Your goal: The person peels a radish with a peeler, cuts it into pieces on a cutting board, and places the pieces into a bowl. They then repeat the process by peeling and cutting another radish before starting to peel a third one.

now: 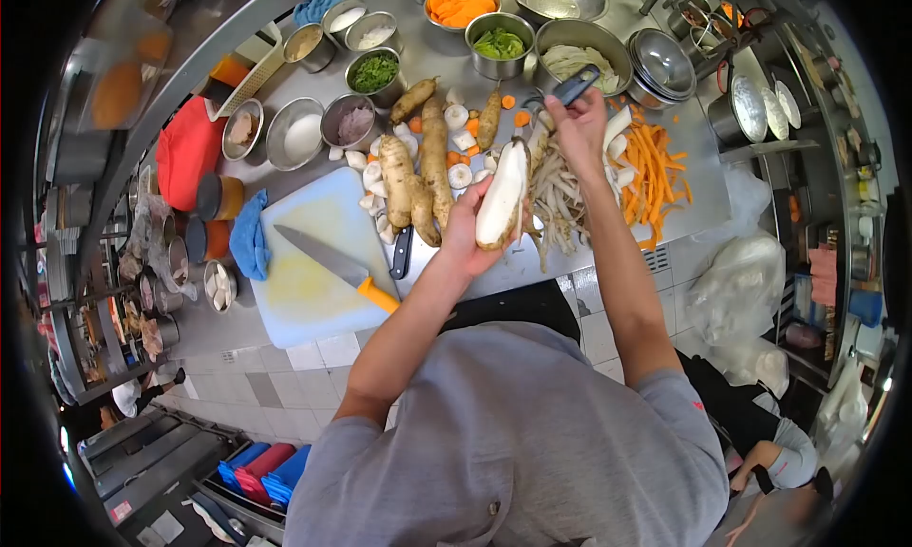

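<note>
My left hand (463,232) is wrapped around a long root vegetable (502,200), its facing side peeled white and brown skin left along the edge. In my right hand (579,132) is a peeler with a dark handle (576,85), raised above and to the right of the root. Below that hand lies a heap of thin peelings (559,191). Unpeeled brown roots (434,153) rest on the steel table left of my hands, among white and orange vegetable pieces (460,176). A pile of orange peelings (651,181) spreads to the right.
A white cutting board (309,305) bears a knife with a yellow handle (378,293); a black-handled tool (402,253) lies at its right edge. Metal bowls, including one of orange slices (462,8), line the back. Another person (774,452) is at lower right.
</note>
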Demonstrator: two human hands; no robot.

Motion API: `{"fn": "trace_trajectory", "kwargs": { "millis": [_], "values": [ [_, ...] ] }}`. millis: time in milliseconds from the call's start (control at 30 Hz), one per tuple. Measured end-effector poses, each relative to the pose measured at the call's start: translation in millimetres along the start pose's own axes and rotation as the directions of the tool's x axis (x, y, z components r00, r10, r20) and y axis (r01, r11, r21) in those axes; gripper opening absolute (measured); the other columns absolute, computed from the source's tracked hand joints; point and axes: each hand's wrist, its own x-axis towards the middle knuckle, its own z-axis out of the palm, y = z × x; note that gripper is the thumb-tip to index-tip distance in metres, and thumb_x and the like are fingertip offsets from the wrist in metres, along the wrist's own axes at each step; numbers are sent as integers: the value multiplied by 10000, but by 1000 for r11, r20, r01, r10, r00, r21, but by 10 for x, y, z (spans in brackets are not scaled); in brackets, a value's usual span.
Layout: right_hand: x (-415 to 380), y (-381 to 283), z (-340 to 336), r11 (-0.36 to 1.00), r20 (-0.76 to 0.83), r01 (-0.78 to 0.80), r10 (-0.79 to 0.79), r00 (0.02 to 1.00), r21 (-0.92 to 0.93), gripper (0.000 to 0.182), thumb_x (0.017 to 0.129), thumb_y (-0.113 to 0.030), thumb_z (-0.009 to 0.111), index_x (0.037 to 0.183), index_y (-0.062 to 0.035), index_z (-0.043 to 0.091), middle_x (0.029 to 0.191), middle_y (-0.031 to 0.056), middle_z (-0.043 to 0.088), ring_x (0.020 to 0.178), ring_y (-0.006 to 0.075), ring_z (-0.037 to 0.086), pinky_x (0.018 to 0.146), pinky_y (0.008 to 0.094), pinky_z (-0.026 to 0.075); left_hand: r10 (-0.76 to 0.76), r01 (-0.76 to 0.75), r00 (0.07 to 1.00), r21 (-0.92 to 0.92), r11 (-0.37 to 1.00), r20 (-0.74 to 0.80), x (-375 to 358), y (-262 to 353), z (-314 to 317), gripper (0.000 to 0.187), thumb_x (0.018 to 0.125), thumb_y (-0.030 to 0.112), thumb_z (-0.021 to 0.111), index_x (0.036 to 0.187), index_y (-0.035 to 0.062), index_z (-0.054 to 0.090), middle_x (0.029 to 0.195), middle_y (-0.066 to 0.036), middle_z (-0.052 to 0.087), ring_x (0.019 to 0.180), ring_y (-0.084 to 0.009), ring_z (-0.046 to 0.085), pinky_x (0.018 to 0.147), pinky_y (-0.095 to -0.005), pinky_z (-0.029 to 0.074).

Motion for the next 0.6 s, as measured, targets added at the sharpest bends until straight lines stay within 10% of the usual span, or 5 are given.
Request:
{"fn": "trace_trajectory", "kwargs": {
  "millis": [133, 300, 400, 600],
  "values": [
    [-100, -210, -155, 993, -138, 116, -114, 984, 3, 370, 883, 12, 692, 1148, -17, 436, 962, 76, 662, 821, 117, 624, 742, 237, 500, 36, -37, 999, 80, 996, 18, 35, 165, -44, 374, 1022, 356, 441, 1200, 54, 574, 1025, -124, 635, 873, -256, 639, 698, -364, 557],
    [-1079, -605, 13, 953, 237, -58, -15, 972, 299, 467, 868, 11, 708, 1241, -26, 430, 974, 64, 663, 879, 102, 633, 756, 230, 509, 143, -152, 985, 88, 984, 99, 197, 228, -74, 391, 1028, 358, 415, 1190, 34, 562, 1030, -107, 637, 859, -249, 635, 697, -359, 549],
    [-1339, -586, 146, 940, 300, -102, 0, 954, 325, 457, 859, 11, 712, 1229, -27, 446, 960, 59, 668, 875, 102, 634, 757, 240, 518, 132, -134, 984, -5, 991, -123, 231, 143, 152, 382, 1028, 374, 408, 1200, 69, 560, 1008, -99, 646, 845, -239, 638, 654, -346, 536],
    [-338, -236, -39, 952, 111, -177, 154, 982, 248, 402, 855, 8, 714, 1164, -29, 459, 961, 79, 673, 858, 119, 639, 773, 252, 513, -26, 24, 999, 91, 996, 29, 144, 4, 7, 353, 1014, 337, 424, 1212, 87, 575, 939, -107, 647, 828, -246, 655, 601, -333, 564]
  ]
}}
